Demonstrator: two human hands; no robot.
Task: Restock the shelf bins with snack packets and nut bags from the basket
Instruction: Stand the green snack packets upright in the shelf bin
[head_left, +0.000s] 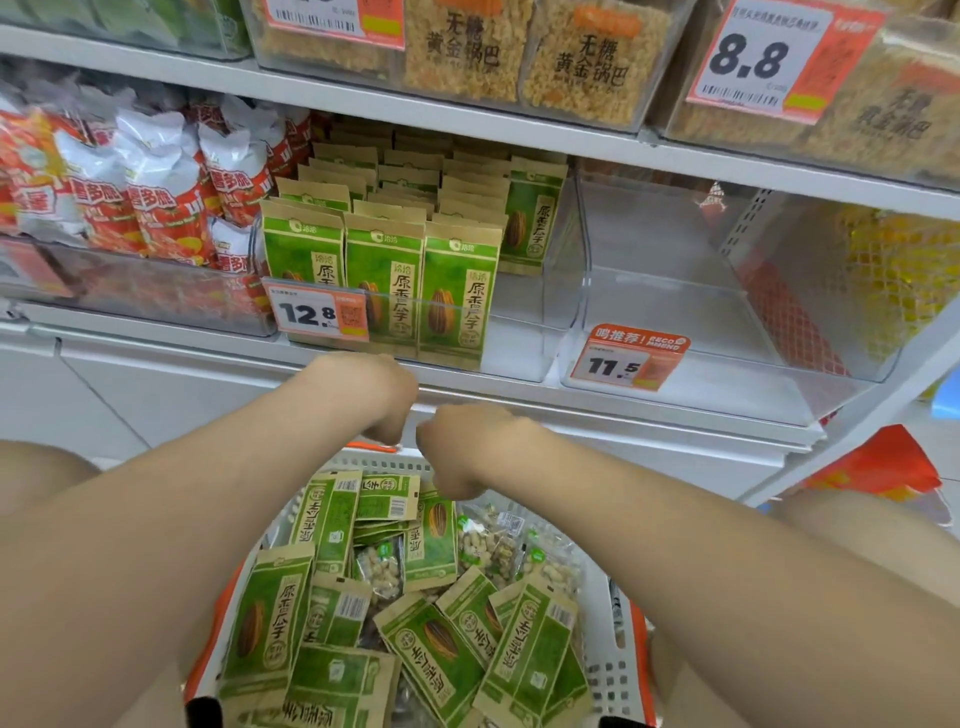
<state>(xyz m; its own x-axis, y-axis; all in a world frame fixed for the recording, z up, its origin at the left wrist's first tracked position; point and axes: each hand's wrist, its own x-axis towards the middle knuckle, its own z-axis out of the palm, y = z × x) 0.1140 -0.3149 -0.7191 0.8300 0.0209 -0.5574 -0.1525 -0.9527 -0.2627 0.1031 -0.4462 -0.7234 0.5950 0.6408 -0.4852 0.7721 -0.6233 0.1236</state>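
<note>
Now | left hand (371, 392) and right hand (465, 447) close together above basket (609, 670) of green packets (270, 618) | fingers hidden, hold cannot be told

Setting: retail shop, snack aisle. White tiered shelving (467, 130) carries clear plastic bins (675, 312). Bin fronts bear printed, barcoded labels: 12.8 tag (317, 312), 11.5 tag (628, 358), 8.8 tag (763, 57). Stock runs in many identical units: green seed packets (384, 270) faced in rows, red-and-white snack bags (156, 197) beside them, golden crisp packs (582, 62) on the tier above. Below, a white-and-orange shopping basket (608, 654) holds more of the same packets.
</note>
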